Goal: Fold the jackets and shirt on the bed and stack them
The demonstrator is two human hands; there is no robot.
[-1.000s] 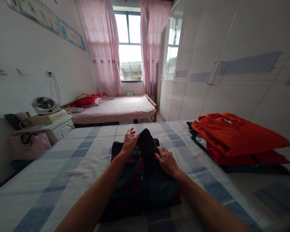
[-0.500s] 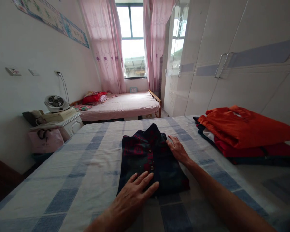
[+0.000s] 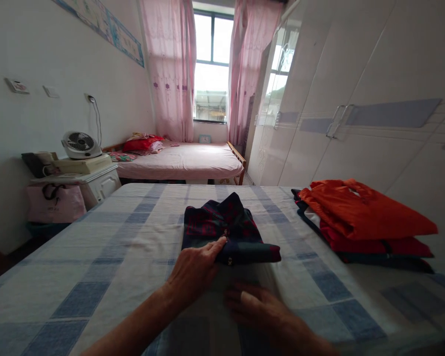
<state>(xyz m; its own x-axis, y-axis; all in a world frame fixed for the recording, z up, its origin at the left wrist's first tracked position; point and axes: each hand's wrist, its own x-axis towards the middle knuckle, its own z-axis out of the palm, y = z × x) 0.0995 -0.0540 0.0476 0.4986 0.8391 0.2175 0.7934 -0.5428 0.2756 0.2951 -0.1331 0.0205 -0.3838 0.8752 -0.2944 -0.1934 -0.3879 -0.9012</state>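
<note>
A dark plaid shirt (image 3: 207, 222) with red checks lies folded on the bed, its collar toward the far side. Its lower part is turned up in a thick fold across the buttons. My left hand (image 3: 198, 259) is closed over the left end of this fold, the fingers close together and one fingertip near a button. The thumb's hold is partly hidden. Just below the fold, my right hand (image 3: 257, 304) is low over the bedspread, smeared by motion. Whether it touches the shirt I cannot tell.
The bed wears a blue-and-white checked bedspread (image 3: 133, 247). On the right lies a stack of folded clothes, an orange garment (image 3: 371, 210) on top. A fan (image 3: 81, 143) stands on a cabinet at left, a pink bag (image 3: 55, 202) before it. A wardrobe (image 3: 356, 163) lines the right side.
The shirt's lower part has been folded up toward the collar. My left hand has moved up onto the fold. My right hand has left the shirt's right side and come down toward me.
</note>
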